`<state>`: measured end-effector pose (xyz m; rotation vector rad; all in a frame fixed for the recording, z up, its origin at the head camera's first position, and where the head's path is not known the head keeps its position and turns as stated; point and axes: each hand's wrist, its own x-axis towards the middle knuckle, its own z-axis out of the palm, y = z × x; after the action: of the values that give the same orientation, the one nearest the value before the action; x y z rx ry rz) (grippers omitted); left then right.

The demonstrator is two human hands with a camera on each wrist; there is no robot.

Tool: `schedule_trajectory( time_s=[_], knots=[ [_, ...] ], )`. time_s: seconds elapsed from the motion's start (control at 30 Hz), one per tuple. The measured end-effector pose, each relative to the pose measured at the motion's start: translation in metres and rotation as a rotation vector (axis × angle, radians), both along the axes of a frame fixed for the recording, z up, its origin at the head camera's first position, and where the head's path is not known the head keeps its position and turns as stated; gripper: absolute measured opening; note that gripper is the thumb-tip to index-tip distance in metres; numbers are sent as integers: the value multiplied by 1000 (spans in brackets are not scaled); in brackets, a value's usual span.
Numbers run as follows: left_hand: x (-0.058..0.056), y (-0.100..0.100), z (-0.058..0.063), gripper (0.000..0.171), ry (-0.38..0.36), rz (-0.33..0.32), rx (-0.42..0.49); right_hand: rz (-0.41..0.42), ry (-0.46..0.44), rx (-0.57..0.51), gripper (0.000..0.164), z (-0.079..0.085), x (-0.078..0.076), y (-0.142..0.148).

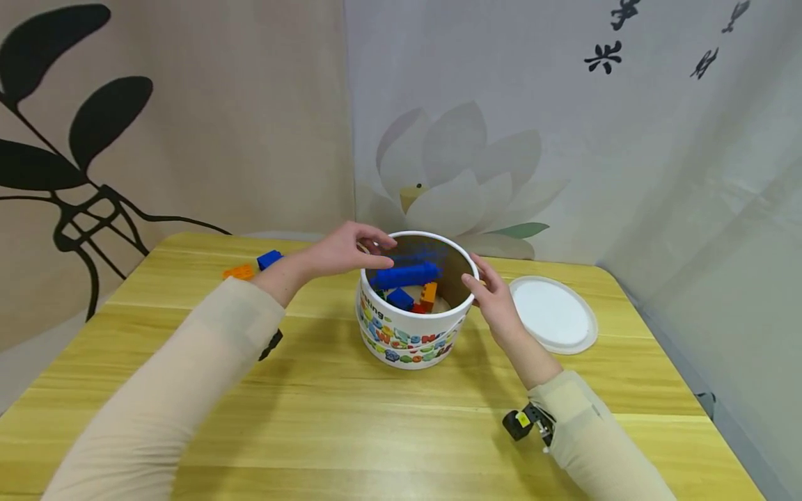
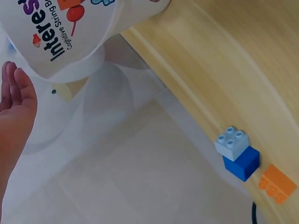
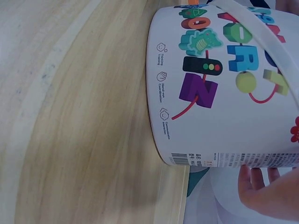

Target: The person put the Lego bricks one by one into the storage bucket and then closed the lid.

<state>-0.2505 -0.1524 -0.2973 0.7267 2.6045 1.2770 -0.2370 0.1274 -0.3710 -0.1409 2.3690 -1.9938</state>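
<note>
A white toy bucket (image 1: 410, 358) printed with colourful letters stands on the table with its top uncovered. My left hand (image 1: 347, 248) is over its left rim, fingers extended and holding nothing. Just beyond the fingertips, a long blue shape (image 1: 407, 275) shows blurred inside the bucket. Below it lie a blue block (image 1: 399, 300), an orange block (image 1: 429, 295) and a partly hidden red block (image 1: 418, 308). My right hand (image 1: 498, 306) holds the bucket's right rim, thumb at the edge and fingers along the outer wall. The right wrist view shows those fingers (image 3: 257, 179) against the printed side.
To the right of the bucket lies a round white lid (image 1: 554, 313). An orange block (image 1: 239, 272) and a blue block (image 1: 269, 259) sit at the table's back left, with a light blue block (image 2: 232, 143) by them. A printed curtain (image 1: 282, 118) hangs behind the table.
</note>
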Motion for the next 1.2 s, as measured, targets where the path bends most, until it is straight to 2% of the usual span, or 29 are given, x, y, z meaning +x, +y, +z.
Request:
schedule_trajectory(
  time_s=[0.13, 0.27, 0.4, 0.57, 0.73, 0.87, 1.0, 1.2],
  knots=[
    [-5, -13, -4, 38, 19, 37, 34, 0, 7, 3, 52, 1, -1, 0],
    [-9, -39, -9, 37, 34, 156, 45, -4, 8, 14, 52, 3, -2, 0],
    [-12, -69, -19, 41, -1, 277, 43, -11, 2, 12, 52, 4, -2, 2],
    [-11, -107, -38, 53, -56, 381, 31, -10, 6, 11, 52, 3, -3, 3],
    [-9, -143, -61, 57, -53, 472, -75, -9, 0, 12, 52, 2, -4, 2],
    [-7, -165, -78, 60, -97, 511, -176, -14, -4, 11, 52, 2, -3, 3],
    [-4, -180, -91, 63, -132, 497, -251, -9, -2, 12, 52, 2, -3, 3],
    [-1, -192, -108, 68, -126, 477, -316, -6, 4, 4, 52, 3, -2, 0]
  ],
)
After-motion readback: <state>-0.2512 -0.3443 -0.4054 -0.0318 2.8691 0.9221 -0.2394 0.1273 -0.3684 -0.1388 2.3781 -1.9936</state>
